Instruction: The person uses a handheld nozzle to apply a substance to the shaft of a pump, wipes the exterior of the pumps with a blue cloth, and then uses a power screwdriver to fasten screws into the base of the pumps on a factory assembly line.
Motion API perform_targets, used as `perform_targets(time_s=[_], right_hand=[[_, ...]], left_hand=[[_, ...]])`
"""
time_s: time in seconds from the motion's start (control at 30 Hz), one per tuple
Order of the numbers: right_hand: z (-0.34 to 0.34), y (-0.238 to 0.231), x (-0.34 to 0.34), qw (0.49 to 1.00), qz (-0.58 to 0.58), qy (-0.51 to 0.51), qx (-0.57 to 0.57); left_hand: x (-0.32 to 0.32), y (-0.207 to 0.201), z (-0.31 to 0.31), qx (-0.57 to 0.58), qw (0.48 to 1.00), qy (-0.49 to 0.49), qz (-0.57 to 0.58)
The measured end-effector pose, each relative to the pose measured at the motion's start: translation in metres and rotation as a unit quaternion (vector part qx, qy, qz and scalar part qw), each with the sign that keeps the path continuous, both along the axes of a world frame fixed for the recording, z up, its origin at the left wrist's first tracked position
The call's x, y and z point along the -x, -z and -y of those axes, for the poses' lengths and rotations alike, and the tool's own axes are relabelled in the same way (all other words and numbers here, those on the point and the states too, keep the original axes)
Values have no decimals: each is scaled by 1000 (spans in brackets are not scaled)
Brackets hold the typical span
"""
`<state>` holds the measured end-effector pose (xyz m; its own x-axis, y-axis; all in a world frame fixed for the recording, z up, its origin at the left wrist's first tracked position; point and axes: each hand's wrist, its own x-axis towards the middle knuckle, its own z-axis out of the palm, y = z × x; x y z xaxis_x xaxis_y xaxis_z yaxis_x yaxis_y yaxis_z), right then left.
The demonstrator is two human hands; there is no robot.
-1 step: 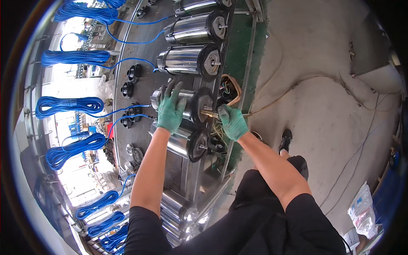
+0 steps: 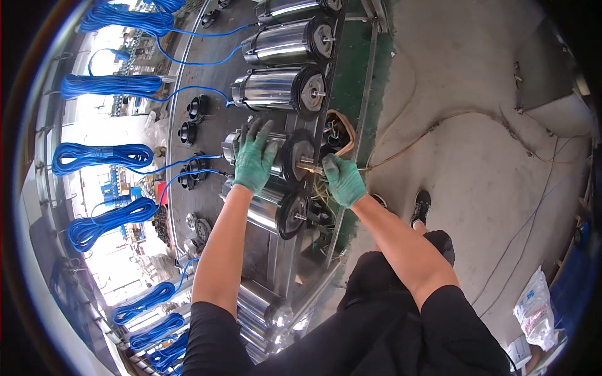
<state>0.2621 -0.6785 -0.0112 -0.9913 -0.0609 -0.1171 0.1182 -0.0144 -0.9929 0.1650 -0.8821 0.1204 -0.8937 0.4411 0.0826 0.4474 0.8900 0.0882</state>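
My left hand [image 2: 254, 160], in a green glove with dark fingertips, lies with fingers spread on a shiny metal motor cylinder [image 2: 282, 145]. The motor lies on its side, its dark end with the shaft facing right. At that shaft my right hand [image 2: 343, 180], gloved alike, is closed on a brass-coloured tool [image 2: 307, 167]. The tool's tip meets the shaft end; its rest is hidden in my fingers. A brown hose [image 2: 401, 151] runs off to the right from beside this hand. A second motor [image 2: 266, 205] lies just below, and another [image 2: 276, 89] just above.
Blue cable coils [image 2: 103, 156] hang along the left, with leads to the motors. Black round caps [image 2: 187, 132] sit on the dark bench [image 2: 210, 125]. Under the bench edge is an open box with wires [image 2: 338, 133]. A white bag [image 2: 535, 310] stands at lower right.
My left hand has shifted very slightly to the right on the motor. My right hand and the tool look unmoved.
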Motion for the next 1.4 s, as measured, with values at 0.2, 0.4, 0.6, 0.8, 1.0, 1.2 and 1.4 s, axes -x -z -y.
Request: perform_targets(time_s=[0.2,0.4,0.6,0.8,1.0,1.2,1.4], right_hand=[[-2,3,-2,997,-17,76,-4],[0,-15,-6,994,111,-19,5],[2,-5,-5,999,34,16,-19],[6,-9,-11,999,16,41,10],[11,-2,-9,999,-7,51,8],[11,-6,-10,998,-3,64,27],[7,-7,-10,999,1,52,11]], left_hand=[[9,8,-13,64,997,-20,31],[-5,13,1,37,999,-31,12],[-8,11,-7,32,998,-46,8],[-12,11,-3,21,999,-42,3],[-11,13,2,21,998,-49,12],[-12,14,2,9,999,-43,-1],[-13,13,-1,22,998,-51,3]])
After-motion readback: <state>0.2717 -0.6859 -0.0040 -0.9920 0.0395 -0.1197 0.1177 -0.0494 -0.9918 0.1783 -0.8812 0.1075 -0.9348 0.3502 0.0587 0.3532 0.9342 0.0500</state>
